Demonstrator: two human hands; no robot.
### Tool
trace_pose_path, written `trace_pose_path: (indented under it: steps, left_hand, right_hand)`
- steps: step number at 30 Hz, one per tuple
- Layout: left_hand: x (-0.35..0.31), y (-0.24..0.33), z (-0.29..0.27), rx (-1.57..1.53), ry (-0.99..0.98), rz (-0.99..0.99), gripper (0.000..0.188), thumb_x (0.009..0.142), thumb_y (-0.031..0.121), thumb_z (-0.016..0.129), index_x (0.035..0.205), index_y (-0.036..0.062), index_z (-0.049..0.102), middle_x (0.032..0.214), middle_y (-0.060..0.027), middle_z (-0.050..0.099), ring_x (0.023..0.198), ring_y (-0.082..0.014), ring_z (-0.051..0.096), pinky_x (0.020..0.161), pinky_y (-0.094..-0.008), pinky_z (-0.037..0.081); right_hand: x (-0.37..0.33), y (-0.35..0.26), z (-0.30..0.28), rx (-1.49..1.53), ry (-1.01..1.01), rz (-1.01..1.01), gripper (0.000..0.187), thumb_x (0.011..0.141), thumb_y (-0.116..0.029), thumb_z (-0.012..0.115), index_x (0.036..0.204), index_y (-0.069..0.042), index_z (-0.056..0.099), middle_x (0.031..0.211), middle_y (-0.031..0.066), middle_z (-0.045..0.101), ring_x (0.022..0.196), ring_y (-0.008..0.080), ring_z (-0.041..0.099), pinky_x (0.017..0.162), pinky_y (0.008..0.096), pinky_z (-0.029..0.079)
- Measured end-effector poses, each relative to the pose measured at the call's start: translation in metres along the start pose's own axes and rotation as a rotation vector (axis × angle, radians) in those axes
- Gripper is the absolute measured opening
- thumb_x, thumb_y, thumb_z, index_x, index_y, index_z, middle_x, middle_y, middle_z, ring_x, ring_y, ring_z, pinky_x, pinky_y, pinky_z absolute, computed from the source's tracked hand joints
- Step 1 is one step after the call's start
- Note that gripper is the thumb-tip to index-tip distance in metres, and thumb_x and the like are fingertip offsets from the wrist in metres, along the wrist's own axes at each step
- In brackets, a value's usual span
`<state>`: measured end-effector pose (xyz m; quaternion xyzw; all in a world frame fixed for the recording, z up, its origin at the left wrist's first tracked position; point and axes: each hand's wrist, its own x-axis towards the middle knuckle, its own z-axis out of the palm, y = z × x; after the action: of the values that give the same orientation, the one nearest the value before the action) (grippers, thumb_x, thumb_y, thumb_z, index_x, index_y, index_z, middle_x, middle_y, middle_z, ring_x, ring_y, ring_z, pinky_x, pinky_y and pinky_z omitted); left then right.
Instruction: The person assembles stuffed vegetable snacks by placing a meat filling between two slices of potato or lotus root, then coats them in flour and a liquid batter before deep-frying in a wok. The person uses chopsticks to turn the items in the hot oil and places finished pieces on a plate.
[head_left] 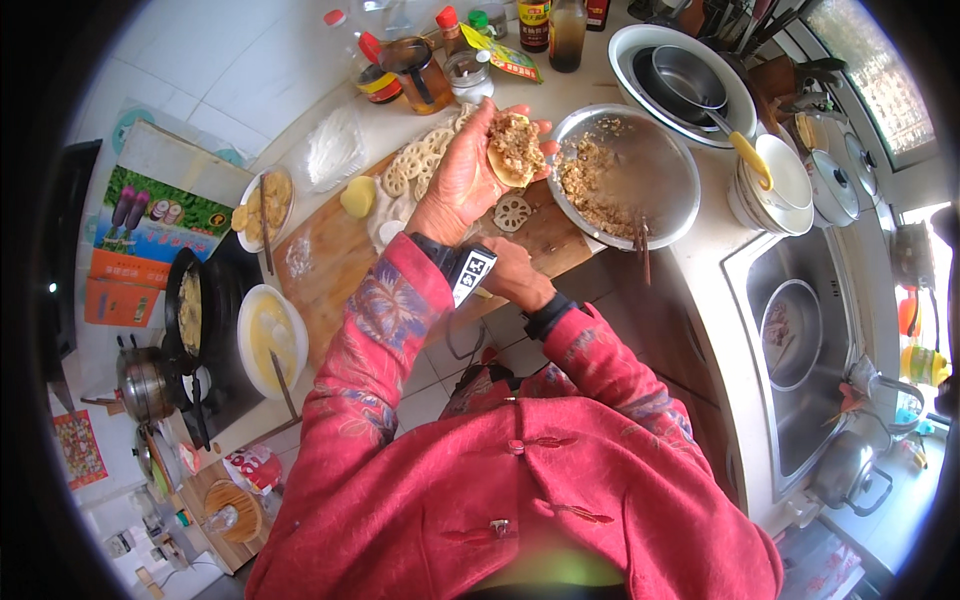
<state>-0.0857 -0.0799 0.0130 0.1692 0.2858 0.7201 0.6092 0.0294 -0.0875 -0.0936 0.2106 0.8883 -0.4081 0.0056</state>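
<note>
My left hand (462,172) is raised palm up over the cutting board (330,255). Its fingers hold a pale round slice heaped with minced filling (515,148), which looks like lotus root. Below it, my right hand (517,275) is by the board's near edge, its fingers largely hidden behind my left wrist and the device strapped there. Several lotus root slices (412,165) overlap on the board, with a single lotus root slice (511,213) apart to the right. A metal bowl of minced filling (690,190) stands right of my left hand, chopsticks (641,245) leaning in it.
At left are a plate of yellowish pieces (283,215), a white bowl of yellow batter (246,330) and a frying pan (180,300) on the stove. Sauce bottles (567,35) line the back. Stacked basins (625,50) and a sink (800,410) occupy the right.
</note>
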Motion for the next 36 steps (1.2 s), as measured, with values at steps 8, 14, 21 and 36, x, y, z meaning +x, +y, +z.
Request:
trace_pose_path:
  steps: [8, 14, 21, 36]
  left_hand:
    - [-0.006, -0.017, -0.003, 0.156, 0.04, 0.111, 0.046, 0.088, 0.0, 0.052, 0.133, 0.0059, 0.046, 0.128, -0.0183, 0.055, 0.115, -0.0344, 0.057, 0.095, -0.0468, 0.05]
    - [0.016, -0.051, 0.02, -0.132, 0.044, 0.031, 0.047, 0.1, 0.036, 0.041, 0.13, 0.0016, 0.049, 0.126, -0.0185, 0.057, 0.119, -0.0308, 0.055, 0.103, -0.0435, 0.042]
    - [0.021, -0.07, 0.042, -0.088, 0.092, 0.053, 0.043, 0.101, 0.035, 0.042, 0.127, 0.0019, 0.052, 0.121, -0.0096, 0.061, 0.112, -0.0212, 0.058, 0.097, -0.0376, 0.046]
    - [0.04, -0.084, 0.049, -0.56, -0.134, -0.006, 0.046, 0.099, 0.048, 0.04, 0.124, 0.0109, 0.053, 0.12, -0.0067, 0.06, 0.114, -0.0213, 0.057, 0.099, -0.0393, 0.045]
  right_hand:
    - [-0.095, -0.01, -0.153, 0.5, 0.214, 0.002, 0.021, 0.073, -0.011, 0.076, 0.087, 0.0, 0.065, 0.072, 0.0048, 0.064, 0.066, 0.0113, 0.058, 0.061, 0.0294, 0.047]
    - [-0.067, 0.004, -0.216, 0.558, 0.298, 0.08, 0.017, 0.079, -0.014, 0.07, 0.085, 0.002, 0.068, 0.068, 0.0026, 0.062, 0.061, 0.0082, 0.055, 0.056, 0.0241, 0.044]
    - [-0.055, 0.013, -0.222, 0.431, 0.395, -0.003, 0.022, 0.082, -0.007, 0.071, 0.099, 0.003, 0.062, 0.079, 0.0055, 0.066, 0.068, 0.0091, 0.061, 0.06, 0.0224, 0.05]
    - [-0.027, 0.018, -0.196, -0.546, 0.653, -0.485, 0.047, 0.093, -0.035, 0.052, 0.122, 0.001, 0.057, 0.13, 0.0169, 0.055, 0.128, 0.0323, 0.046, 0.107, 0.0439, 0.034]
